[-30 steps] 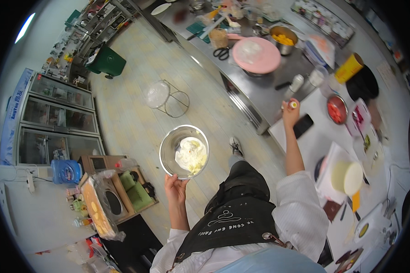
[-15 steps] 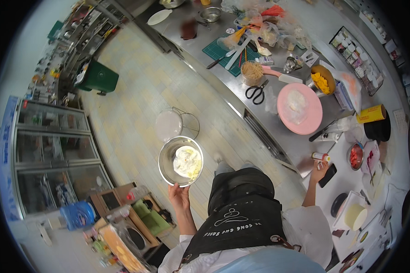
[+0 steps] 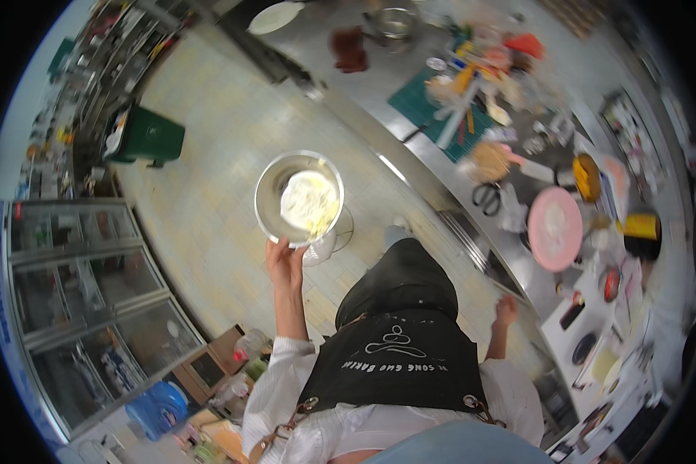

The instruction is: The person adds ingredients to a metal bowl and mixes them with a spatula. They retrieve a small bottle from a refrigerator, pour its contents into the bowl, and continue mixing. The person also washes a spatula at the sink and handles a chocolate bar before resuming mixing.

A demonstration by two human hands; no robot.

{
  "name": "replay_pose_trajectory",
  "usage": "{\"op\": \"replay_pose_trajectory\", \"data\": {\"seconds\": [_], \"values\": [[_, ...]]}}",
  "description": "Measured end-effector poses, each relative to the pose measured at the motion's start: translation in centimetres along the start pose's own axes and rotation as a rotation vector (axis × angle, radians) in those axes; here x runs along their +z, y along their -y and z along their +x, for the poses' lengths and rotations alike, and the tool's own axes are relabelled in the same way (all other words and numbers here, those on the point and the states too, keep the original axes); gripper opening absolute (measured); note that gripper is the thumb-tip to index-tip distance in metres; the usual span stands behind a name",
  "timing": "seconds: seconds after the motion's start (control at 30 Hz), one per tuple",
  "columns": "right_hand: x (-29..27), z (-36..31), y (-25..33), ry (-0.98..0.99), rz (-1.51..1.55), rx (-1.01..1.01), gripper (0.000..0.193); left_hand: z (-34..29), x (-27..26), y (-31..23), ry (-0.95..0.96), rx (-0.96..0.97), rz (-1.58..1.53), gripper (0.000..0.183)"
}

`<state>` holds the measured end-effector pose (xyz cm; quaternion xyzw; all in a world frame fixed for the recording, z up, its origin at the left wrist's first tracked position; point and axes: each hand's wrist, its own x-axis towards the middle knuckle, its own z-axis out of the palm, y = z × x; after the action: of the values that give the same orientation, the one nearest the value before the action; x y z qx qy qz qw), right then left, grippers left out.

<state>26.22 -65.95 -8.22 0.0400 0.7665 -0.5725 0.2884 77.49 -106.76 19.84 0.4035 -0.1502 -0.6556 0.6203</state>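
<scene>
My left hand [image 3: 284, 265] is closed on the near rim of a steel mixing bowl [image 3: 267, 207], held over the floor. Inside the bowl lies a mound of white cream [image 3: 308, 199], with pale yellow lumps [image 3: 322, 220] along its right side and a smear up on the rim. Beside my body, near the edge of the white worktop, hangs my right hand [image 3: 506, 309]; motion smears its fingers and nothing can be made out in it. A small bottle with an orange cap [image 3: 575, 295] is on the worktop near a dark phone [image 3: 571, 315].
Partly behind the bowl is a stool [image 3: 317, 251]. The steel counter on the right holds a pink turntable [image 3: 555, 232], black scissors [image 3: 486, 199], a green cutting mat [image 3: 414, 100] and piping bags. A green bin [image 3: 153, 138] and glass-door fridges [image 3: 77, 282] are at left.
My right hand has let go of the small bottle and drawn back from the worktop to my side. The left hand has carried the bowl farther forward. The view has turned.
</scene>
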Motion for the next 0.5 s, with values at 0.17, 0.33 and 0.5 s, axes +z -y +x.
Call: {"op": "replay_pose_trajectory", "data": {"seconds": [0.17,0.33,0.5], "values": [[29.2,-12.0,18.2,0.632,-0.157,-0.014,0.055,14.6,2.4,-2.6,0.081,0.059,0.040,0.040],[49.0,-10.7,26.0,1.090,-0.411,-0.069,0.061,27.2,3.7,-7.6,0.084,0.119,-0.087,0.031],[68.9,-9.7,33.4,1.460,-0.647,-0.070,0.063,35.2,2.9,-14.3,-0.092,0.264,-0.144,0.030]]}}
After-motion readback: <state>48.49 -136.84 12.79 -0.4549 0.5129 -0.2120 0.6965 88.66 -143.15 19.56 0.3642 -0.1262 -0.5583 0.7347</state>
